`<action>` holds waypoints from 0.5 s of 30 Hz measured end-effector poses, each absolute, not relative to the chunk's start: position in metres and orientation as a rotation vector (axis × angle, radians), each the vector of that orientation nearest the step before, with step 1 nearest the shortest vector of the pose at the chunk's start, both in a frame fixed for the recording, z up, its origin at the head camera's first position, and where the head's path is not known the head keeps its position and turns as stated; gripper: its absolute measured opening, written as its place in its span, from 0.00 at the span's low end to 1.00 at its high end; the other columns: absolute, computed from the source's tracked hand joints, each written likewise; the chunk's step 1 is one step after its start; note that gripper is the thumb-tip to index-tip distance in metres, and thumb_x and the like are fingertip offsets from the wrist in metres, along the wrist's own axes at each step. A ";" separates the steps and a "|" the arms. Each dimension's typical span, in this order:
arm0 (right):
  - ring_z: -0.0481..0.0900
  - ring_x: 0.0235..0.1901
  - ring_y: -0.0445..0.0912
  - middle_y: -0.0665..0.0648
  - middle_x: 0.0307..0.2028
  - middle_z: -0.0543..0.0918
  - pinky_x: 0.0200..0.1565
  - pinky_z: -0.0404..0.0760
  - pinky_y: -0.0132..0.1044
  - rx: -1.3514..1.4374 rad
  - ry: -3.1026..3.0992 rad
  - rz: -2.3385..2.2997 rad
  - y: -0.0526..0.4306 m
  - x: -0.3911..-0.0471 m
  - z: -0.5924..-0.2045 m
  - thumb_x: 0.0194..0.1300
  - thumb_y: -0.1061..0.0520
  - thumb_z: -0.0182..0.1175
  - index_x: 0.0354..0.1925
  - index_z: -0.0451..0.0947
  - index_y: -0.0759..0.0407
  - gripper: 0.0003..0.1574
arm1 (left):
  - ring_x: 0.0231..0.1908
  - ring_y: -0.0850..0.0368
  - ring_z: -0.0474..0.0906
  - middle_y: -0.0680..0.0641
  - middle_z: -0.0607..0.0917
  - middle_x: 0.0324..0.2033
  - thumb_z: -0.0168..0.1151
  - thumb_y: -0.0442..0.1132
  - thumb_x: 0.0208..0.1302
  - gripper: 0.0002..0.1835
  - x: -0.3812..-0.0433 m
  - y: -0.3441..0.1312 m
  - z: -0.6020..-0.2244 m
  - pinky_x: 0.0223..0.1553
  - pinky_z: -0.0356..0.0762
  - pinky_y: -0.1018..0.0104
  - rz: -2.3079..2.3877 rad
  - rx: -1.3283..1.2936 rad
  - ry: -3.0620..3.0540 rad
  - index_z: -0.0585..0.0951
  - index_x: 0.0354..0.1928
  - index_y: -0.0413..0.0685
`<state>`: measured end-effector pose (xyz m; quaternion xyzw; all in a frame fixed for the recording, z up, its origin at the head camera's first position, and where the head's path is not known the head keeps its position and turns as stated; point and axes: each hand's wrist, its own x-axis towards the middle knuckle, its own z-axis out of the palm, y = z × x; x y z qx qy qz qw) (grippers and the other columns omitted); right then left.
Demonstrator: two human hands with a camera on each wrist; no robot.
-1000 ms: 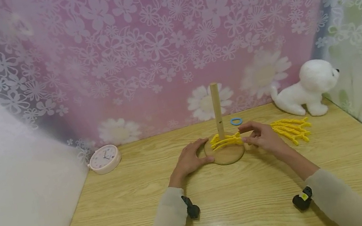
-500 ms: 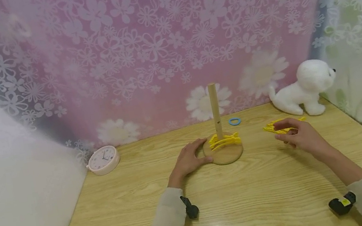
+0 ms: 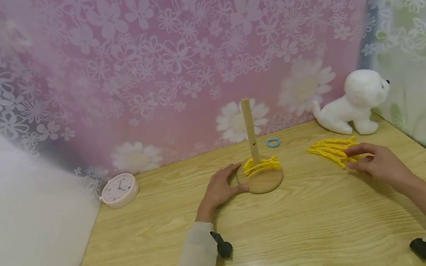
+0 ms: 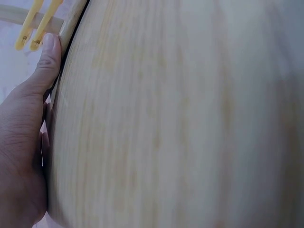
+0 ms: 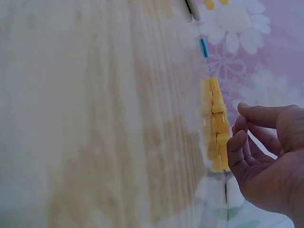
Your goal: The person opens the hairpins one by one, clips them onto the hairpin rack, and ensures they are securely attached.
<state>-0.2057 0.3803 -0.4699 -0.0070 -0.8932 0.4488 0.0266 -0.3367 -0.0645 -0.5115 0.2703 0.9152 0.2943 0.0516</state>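
A round wooden base (image 3: 265, 183) carries an upright wooden post (image 3: 250, 128). My left hand (image 3: 218, 190) grips the left rim of the base, thumb at the front and fingers toward the back; in the left wrist view the thumb (image 4: 46, 61) lies along the rim. Slim yellow plastic pieces with forked ends (image 3: 263, 169) lie on the base around the foot of the post. To the right, a fanned pile of similar yellow pieces (image 3: 329, 148) rests on the table. My right hand (image 3: 381, 165) is at the pile's near right end, fingers loosely bent, with nothing visibly held between thumb and fingers.
A blue ring (image 3: 273, 143) lies behind the base. At the back right sits a white plush dog (image 3: 355, 103), and a pale pink clock (image 3: 119, 191) is at the back left. Flowered cloth (image 3: 167, 65) hangs along the table's (image 3: 299, 232) far edge.
My right hand has let go of a yellow piece at the post and moved right to the pile. The left hand stays on the base. The head view has shifted slightly.
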 end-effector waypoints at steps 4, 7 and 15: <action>0.76 0.28 0.44 0.76 0.62 0.77 0.25 0.77 0.35 -0.018 -2.779 1.346 0.380 -0.210 -0.470 0.75 0.50 0.65 0.65 0.74 0.71 0.32 | 0.79 0.43 0.54 0.52 0.63 0.79 0.69 0.68 0.62 0.46 -0.338 -0.066 -0.511 0.78 0.52 0.41 0.914 0.828 2.786 0.64 0.80 0.69; 0.74 0.24 0.43 0.75 0.59 0.78 0.24 0.76 0.34 0.014 -2.807 1.276 0.377 -0.215 -0.470 0.73 0.52 0.67 0.63 0.76 0.71 0.30 | 0.79 0.44 0.55 0.52 0.63 0.79 0.68 0.69 0.62 0.46 -0.338 -0.067 -0.512 0.78 0.53 0.40 0.912 0.824 2.780 0.64 0.80 0.69; 0.82 0.44 0.61 0.74 0.53 0.84 0.40 0.79 0.42 0.119 -2.848 0.984 0.366 -0.226 -0.473 0.68 0.58 0.71 0.55 0.82 0.70 0.22 | 0.79 0.45 0.54 0.53 0.62 0.80 0.68 0.69 0.62 0.46 -0.337 -0.066 -0.510 0.78 0.53 0.40 0.902 0.819 2.771 0.64 0.80 0.70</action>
